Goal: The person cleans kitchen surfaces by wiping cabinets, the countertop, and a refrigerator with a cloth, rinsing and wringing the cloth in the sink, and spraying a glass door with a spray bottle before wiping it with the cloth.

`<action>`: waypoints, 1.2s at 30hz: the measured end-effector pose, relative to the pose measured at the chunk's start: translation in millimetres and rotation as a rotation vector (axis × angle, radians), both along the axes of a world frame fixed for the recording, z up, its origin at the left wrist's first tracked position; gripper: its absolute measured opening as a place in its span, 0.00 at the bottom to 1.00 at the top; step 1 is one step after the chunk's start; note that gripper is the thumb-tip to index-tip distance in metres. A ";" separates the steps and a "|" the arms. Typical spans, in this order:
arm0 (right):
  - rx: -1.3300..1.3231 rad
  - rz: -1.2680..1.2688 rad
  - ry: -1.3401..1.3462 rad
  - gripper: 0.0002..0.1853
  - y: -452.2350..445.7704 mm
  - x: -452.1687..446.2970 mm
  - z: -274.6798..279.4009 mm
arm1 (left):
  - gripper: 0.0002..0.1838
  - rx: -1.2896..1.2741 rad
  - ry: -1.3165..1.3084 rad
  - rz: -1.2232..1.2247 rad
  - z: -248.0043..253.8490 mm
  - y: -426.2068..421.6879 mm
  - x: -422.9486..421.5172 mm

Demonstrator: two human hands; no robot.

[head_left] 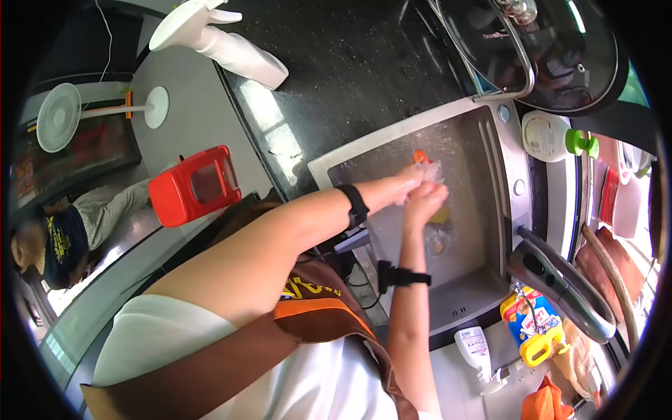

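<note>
Over the sink (472, 273), my left hand (411, 179) and my right hand (427, 200) are close together, fingers curled inward and overlapping. A small orange-red thing (421, 157) shows just past the fingers of my left hand; I cannot tell whether it is held or lies in the sink behind. A whitish, translucent blur (433, 171), water or suds, is at the fingertips. Below my right hand, a yellowish thing (439, 214) sits in the basin near the drain (437, 246). Each wrist wears a black band.
A faucet (560, 283) rises at the sink's right. Dish soap (547, 136), a yellow-handled jug (533, 325) and a white bottle (474, 350) stand around the sink. A spray bottle (241, 58) is on the black counter. A red bin (189, 185), a fan (59, 117) and another person (66, 238) are left.
</note>
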State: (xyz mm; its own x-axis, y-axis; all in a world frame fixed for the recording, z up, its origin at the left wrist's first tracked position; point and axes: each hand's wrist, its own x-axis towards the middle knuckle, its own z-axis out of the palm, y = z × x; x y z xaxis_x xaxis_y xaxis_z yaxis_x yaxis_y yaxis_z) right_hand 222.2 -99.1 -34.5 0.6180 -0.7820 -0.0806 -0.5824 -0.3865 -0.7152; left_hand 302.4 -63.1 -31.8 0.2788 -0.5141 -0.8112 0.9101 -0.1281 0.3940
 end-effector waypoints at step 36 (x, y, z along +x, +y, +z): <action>-0.143 0.333 0.433 0.16 -97.8 -157.5 -29.1 | 0.43 -0.285 -0.554 -0.457 268.9 214.2 42.5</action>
